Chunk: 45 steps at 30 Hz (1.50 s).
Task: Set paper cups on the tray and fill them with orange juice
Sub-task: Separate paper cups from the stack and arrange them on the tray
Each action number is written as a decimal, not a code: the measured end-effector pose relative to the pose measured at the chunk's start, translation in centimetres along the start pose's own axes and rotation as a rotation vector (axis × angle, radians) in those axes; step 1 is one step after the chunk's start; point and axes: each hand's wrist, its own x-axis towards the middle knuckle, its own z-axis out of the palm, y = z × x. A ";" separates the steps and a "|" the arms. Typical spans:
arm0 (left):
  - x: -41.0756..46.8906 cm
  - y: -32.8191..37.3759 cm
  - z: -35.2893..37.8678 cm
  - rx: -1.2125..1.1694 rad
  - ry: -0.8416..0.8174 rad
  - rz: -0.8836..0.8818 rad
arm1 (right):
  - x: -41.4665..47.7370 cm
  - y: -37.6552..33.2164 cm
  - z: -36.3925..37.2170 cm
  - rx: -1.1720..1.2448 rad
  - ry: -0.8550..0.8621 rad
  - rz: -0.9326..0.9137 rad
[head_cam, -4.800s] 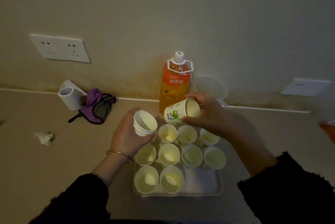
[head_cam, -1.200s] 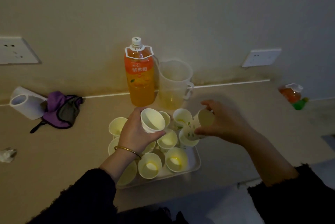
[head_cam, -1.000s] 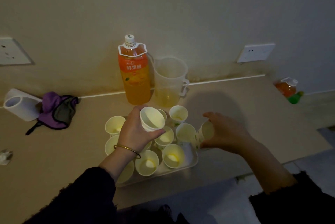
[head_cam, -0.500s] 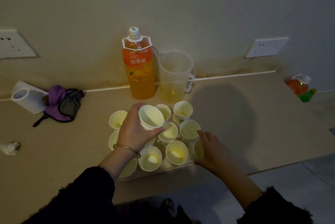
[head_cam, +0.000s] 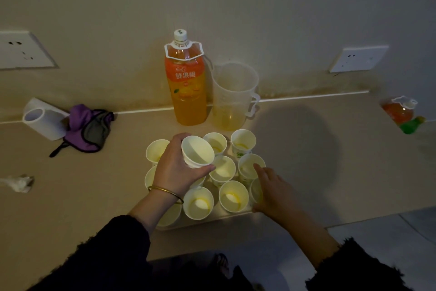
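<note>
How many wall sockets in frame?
2. Left socket at the far left, cut off by the frame edge; right socket high on the right, beyond the jug. None seems hidden, though the bottle covers some wall.

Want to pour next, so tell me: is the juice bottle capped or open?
Capped. A white cap sits atop the upright juice bottle.

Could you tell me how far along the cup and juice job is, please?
Done: about ten white paper cups stand on the pale plastic tray. In hand: the right hand holds a corner cup; the left hand grips spare stacked cups. Left: pouring; the tall orange juice bottle is capped, cups hold only traces.
</note>
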 end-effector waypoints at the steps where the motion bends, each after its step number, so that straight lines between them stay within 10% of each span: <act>1: 0.0 0.0 0.0 0.005 -0.002 -0.003 | 0.0 0.0 0.0 -0.001 -0.010 -0.001; 19: 0.1 0.4 0.1 -0.049 -0.060 -0.024 | -0.1 -0.8 -4.4 -0.079 0.137 0.018; 23: 0.2 0.7 0.4 -0.068 -0.092 -0.022 | 0.2 -3.4 -7.4 0.299 0.281 -0.067; 29: 0.3 1.8 0.0 -0.096 -0.106 -0.023 | 3.1 -8.9 -9.4 0.739 0.011 -0.168; 45: 4.6 -2.8 -5.0 -0.278 0.240 -0.301 | 14.2 -15.8 -12.4 0.705 0.089 -0.297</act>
